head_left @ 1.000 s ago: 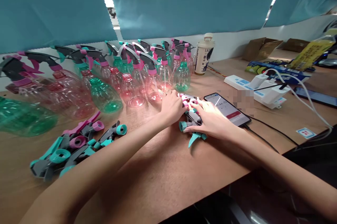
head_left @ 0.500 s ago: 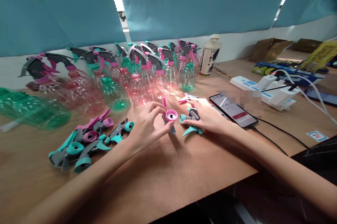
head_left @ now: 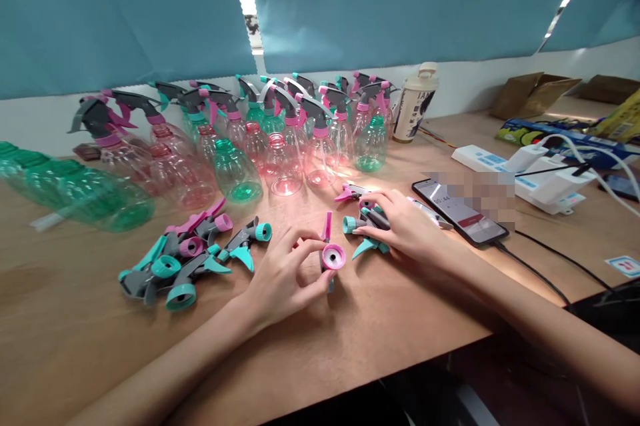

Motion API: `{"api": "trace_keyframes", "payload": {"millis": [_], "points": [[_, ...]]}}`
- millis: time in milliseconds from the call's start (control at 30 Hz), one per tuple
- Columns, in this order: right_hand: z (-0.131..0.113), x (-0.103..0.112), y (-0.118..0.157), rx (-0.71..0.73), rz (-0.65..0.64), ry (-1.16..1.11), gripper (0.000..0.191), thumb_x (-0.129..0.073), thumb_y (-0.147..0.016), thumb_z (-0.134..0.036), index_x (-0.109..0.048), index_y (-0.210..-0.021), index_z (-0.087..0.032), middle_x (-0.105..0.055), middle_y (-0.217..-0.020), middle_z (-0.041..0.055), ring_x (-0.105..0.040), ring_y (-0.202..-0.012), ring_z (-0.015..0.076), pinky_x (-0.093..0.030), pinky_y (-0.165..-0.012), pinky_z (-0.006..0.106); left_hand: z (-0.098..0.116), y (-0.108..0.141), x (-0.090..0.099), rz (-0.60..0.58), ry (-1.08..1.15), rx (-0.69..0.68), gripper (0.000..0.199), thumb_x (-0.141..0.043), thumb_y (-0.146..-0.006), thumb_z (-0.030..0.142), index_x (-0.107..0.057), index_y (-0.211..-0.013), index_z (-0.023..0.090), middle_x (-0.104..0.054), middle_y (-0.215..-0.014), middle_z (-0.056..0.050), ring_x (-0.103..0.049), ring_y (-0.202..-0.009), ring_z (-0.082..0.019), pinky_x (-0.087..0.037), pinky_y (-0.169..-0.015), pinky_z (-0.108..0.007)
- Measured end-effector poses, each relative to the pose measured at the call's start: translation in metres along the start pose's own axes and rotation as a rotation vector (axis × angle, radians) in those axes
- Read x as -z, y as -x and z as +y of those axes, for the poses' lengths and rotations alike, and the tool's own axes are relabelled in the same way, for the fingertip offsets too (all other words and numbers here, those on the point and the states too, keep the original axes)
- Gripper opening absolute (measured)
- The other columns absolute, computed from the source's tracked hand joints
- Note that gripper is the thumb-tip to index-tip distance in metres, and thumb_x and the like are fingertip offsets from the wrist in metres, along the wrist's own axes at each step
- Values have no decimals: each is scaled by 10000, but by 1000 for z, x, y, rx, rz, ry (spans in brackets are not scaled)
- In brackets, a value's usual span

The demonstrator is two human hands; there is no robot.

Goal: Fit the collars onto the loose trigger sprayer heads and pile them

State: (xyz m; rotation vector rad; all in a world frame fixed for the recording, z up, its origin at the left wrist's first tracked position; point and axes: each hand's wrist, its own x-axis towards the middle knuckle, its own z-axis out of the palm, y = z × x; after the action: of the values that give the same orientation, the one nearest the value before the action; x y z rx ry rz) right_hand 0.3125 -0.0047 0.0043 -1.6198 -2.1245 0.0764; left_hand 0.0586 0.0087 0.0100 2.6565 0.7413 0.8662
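Note:
My left hand [head_left: 287,273] pinches a grey and pink spray trigger head [head_left: 333,257] at its pink screw collar. The collar's round opening faces me, and the pink lever points up. To the right, my right hand [head_left: 407,223] has its fingers closed around a grey and teal spray head [head_left: 349,225] lying in a small heap on the table. The hand hides part of that heap. A pink-levered spray head [head_left: 350,193] lies just behind it. On the left rests a pile of loose teal and pink spray heads [head_left: 181,296].
Clear pink bottles [head_left: 283,169] and green bottles [head_left: 240,179] stand at the back, several with spray heads fitted. Green bottles [head_left: 100,196] lie on the left. A phone [head_left: 457,213], a power strip [head_left: 520,176] with cables, and a cream tumbler [head_left: 413,106] are on the right.
My left hand has moved toward me with the pink spray head. My right hand stays at the teal spray heads. The whole view has shifted slightly.

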Motion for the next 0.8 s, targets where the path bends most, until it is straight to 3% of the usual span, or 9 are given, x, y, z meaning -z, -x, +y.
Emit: {"api": "trace_keyframes", "payload": {"millis": [167,267,467,633,800], "points": [[14,3,15,-129,54,192,753,-525,-771,-666,-454,-1319,-153,-508,-1300,192,-447,-1194,363,-391,-932,499,0,1,-3,72,35,3,197,-575,-815,245,-619,-1000,195,-590,-984,-86,-572,-906,-221,-488,-785,-359],[18,2,21,-190,17,206,824,-493,-756,-712,-413,-1365,-164,-483,-1326,208,-422,-1218,392,-384,-921,528,-3,3,-5,113,63,48,202,-559,-835,260,-610,-1024,209,-576,-1007,-80,-574,-921,-220,-485,-801,-359],[7,-2,13,-147,-60,50,743,-466,-816,-655,-326,-1420,-245,-460,-1347,161,-426,-1234,339,-385,-950,507,-3,3,-2,174,85,113,167,-553,-847,250,-598,-996,192,-568,-1012,-77,-560,-949,-219,-472,-834,-361],[4,0,1,-105,-74,-33,654,-398,-865,-629,-387,-1379,-225,-418,-1391,149,-367,-1292,324,-384,-973,482,0,2,0,149,77,134,154,-571,-832,218,-588,-984,195,-577,-1014,-71,-564,-958,-212,-481,-834,-358],[19,5,3,-105,-3,91,482,-402,-897,-521,-482,-1286,-248,-544,-1253,133,-460,-1190,366,-402,-907,510,1,1,-1,148,78,118,155,-588,-818,195,-587,-973,204,-609,-1016,-66,-571,-972,-216,-481,-848,-368]]}}
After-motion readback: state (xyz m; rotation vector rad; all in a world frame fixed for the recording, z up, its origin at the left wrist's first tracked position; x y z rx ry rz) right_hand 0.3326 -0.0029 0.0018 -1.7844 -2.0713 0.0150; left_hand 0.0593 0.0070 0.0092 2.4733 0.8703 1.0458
